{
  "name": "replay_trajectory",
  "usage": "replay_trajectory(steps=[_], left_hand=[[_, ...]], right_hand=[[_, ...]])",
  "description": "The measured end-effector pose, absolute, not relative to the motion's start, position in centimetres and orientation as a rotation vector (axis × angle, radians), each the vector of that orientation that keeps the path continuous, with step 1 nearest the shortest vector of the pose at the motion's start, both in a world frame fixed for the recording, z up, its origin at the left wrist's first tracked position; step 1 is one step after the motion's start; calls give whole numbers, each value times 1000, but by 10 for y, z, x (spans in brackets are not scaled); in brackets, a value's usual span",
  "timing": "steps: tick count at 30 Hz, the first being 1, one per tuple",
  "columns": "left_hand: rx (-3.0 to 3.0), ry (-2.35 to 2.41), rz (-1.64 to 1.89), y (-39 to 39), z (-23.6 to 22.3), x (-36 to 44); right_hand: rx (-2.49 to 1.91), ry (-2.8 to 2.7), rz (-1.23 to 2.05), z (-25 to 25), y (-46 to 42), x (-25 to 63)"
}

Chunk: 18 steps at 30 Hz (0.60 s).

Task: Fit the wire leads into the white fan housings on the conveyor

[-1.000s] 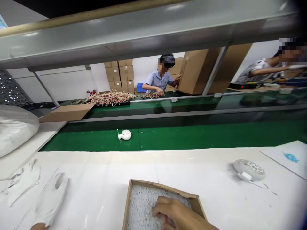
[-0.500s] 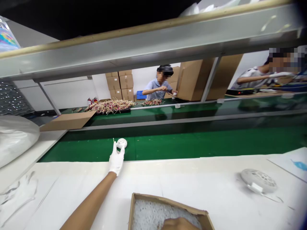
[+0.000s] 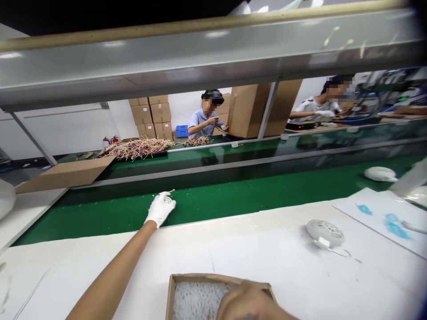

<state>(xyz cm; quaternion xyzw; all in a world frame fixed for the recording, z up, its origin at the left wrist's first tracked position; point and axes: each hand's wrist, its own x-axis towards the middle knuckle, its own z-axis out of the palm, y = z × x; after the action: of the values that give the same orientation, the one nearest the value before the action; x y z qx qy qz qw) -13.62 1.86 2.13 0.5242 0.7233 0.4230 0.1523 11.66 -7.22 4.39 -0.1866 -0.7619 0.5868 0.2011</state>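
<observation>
My left hand, in a white glove, reaches over the green conveyor belt. Its fingers are closed around a round white housing with a pierced grille, mostly covered by the glove; a thin wire end shows past the fingertips. My right hand is bare, low in the picture, over an open cardboard box. Whitish, bubbly-looking material fills that box. The fingers of this hand are out of sight. On the white table to the right lies a similar grilled housing with a wire.
Another white housing is on the belt at the right. Paper with blue marks lies near it. A grey shelf beam crosses overhead. Beyond the belt, two people work near a heap of wires and a large carton.
My left hand has gone from reaching at the housing with fingers apart to closing over it. The view has swung right. My right hand has come further over the box.
</observation>
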Motion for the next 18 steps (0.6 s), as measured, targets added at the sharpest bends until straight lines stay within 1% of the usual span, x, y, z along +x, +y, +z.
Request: replay_trajectory(steps=[1,4,6,9,13,18], left_hand=[[1527,2035,1225,19,17,-128],[1577,1913,1268,18,3,-105],[1590,1846,1298,14,-4,-94],[1592,1778,1327,8,-11,-87],[1587,1750,1333,3,-14,-90],[1598,1732,1313,4,-19,-89]], right_hand=[[-633,-1974,1595,44,-66,123],[-1031,-1490,1308,34,-49,140],[-1129,-1378,1230,23,-47,144],[-1126,-1415,1287,12,-55,130],[-1060,-1394,1345,11,-54,97],[-1009,-1248,1345,-9,0,76]])
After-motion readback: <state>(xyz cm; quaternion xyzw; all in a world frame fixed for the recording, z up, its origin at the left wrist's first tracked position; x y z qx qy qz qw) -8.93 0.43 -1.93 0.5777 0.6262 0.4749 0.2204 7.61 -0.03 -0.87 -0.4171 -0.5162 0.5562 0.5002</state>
